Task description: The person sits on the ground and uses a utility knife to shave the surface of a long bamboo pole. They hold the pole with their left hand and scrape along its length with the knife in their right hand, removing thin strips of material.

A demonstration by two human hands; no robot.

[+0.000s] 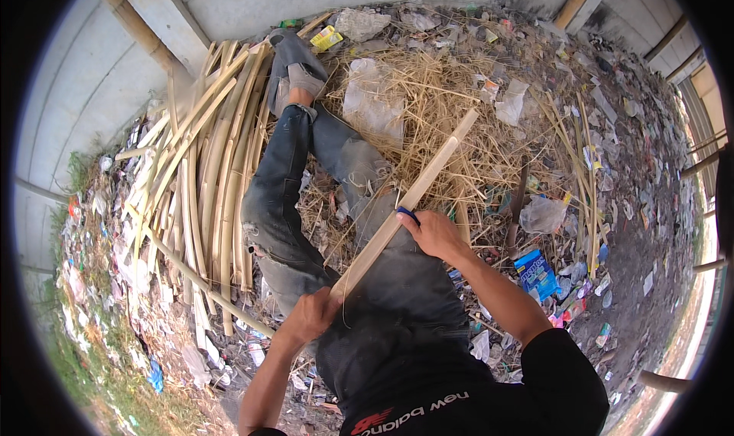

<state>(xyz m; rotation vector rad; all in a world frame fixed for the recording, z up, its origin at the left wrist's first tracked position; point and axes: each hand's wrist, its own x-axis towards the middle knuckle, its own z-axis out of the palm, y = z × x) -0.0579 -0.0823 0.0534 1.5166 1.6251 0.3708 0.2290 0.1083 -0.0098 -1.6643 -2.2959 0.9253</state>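
Note:
A split bamboo strip [372, 254] lies slantwise across my lap, its far end rising to the right over the straw-like shavings [432, 92]. My left hand [312, 313] is closed round its near end, close to my waist. My right hand [437, 235] is closed at the strip's middle, over my thigh. Between its fingers and the strip shows a small dark-blue thing [408, 215], bent over the strip's edge; its kind is mostly hidden by the fingers. Thin curled fibres hang off the strip near both hands.
Many bamboo strips [222, 176] lie heaped left of my outstretched legs [277, 176]. A long dark, flat piece [519, 199] stands among litter at right, above a blue packet [537, 274]. Thin strips [587, 183] lie farther right. A grey wall [260, 4] bounds the far side.

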